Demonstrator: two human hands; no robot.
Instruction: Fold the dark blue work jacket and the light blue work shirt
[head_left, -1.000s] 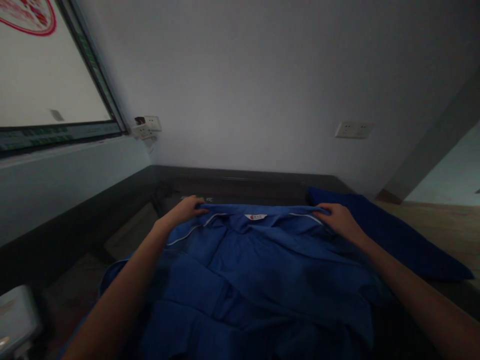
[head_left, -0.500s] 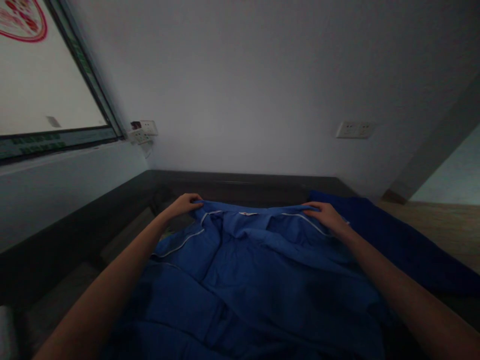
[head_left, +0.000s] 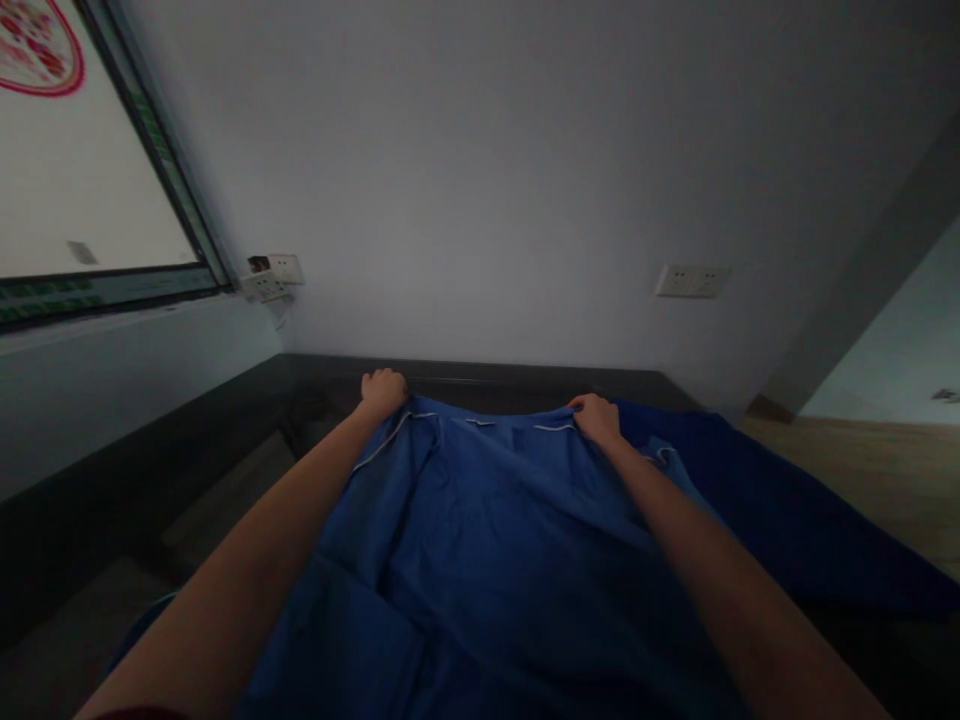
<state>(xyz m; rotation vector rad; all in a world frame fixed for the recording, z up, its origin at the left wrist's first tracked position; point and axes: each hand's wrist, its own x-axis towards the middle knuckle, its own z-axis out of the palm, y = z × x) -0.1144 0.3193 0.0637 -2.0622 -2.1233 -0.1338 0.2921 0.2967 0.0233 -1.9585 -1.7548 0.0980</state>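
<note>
A blue garment (head_left: pixel 480 540) with thin white piping along its collar lies spread over a dark table (head_left: pixel 225 490) in front of me. My left hand (head_left: pixel 382 390) is closed on the collar's left end, near the table's far edge. My right hand (head_left: pixel 598 418) is closed on the collar's right end. Both arms stretch forward over the cloth. The collar between the two hands is pulled fairly straight.
A second, darker blue cloth (head_left: pixel 780 520) lies to the right of the garment. The table has a raised dark back edge (head_left: pixel 487 372) against a white wall with sockets (head_left: pixel 690 281). A window (head_left: pixel 82 180) is at the left, wooden floor (head_left: pixel 885 480) at the right.
Both hands have pushed the collar away from me toward the table's far edge and moved closer together. The white label inside the collar no longer shows.
</note>
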